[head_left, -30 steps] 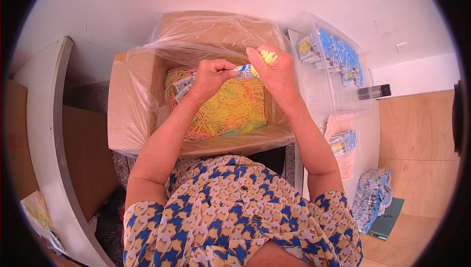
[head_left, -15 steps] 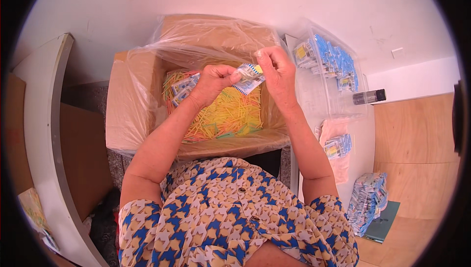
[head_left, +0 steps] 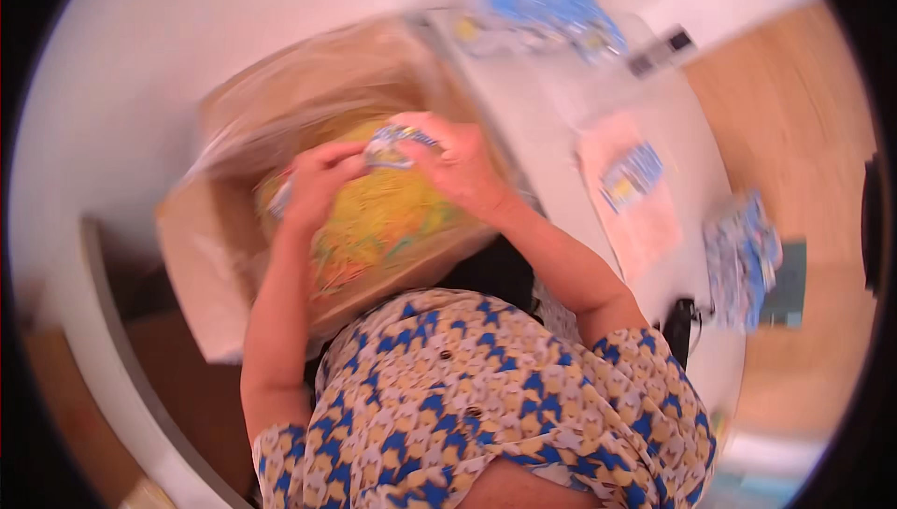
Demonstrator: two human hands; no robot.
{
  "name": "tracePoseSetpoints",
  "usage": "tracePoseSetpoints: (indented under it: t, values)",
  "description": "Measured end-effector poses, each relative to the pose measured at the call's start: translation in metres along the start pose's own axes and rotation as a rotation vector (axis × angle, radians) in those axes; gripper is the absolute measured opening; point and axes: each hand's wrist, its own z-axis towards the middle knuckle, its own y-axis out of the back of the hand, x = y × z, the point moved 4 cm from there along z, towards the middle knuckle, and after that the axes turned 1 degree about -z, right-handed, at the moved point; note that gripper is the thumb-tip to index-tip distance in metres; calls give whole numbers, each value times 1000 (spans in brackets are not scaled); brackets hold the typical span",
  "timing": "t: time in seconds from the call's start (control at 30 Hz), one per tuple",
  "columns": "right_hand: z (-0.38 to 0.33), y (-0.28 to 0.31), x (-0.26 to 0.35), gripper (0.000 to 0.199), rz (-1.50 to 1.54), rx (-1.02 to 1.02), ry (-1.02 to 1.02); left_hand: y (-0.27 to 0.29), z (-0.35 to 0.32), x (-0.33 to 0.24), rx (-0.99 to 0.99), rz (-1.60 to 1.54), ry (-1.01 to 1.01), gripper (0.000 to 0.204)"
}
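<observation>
The picture is blurred by head motion. Both my hands are over an open cardboard box [head_left: 201,257] lined with clear plastic and filled with a heap of yellow rubber bands [head_left: 383,215]. My left hand [head_left: 318,182] and my right hand [head_left: 453,163] together pinch a small blue-and-white packet [head_left: 397,140] between them, just above the bands. The fingers of both hands are closed on the packet's ends.
A white table [head_left: 551,116] runs to the right of the box. On it lie a clear bag of blue packets [head_left: 551,9], a pink sheet with a packet [head_left: 631,182], and a pile of packets [head_left: 743,257] near the edge. Wooden floor shows at right.
The view has swung and tilted, so the box now sits lower left and the table slants. My hands have stayed together on the packet over the bands.
</observation>
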Motion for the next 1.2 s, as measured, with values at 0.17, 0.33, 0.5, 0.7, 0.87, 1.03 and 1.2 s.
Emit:
tracePoseSetpoints:
  t: [0.17, 0.33, 0.5, 0.7, 0.87, 1.03, 1.2]
  values:
    - [-54, 134, 21, 23, -135, -128, 160, 47, 5, 6, -113, 918, -40, 21]
    - [-131, 282, -66, 28, -14, -910, -94, 72, 12, 24, -223, 1157, -29, 22]
    - [-174, 290, -149, 31, -799, -705, -386, 72, 9, 39, -150, 1154, 7, 21]
    - [-183, 360, -212, 28, -735, -675, -543, 68, 10, 46, -145, 925, -61, 21]
    - [-161, 340, -196, 25, -1010, -503, -635, 81, 4, 39, -167, 823, -115, 14]
    - [-162, 346, -180, 21, -1113, -552, -446, 43, 13, -11, -85, 767, 55, 8]
    - [-150, 345, -152, 38, -429, -284, -698, -20, 13, -61, 13, 828, -16, 9]
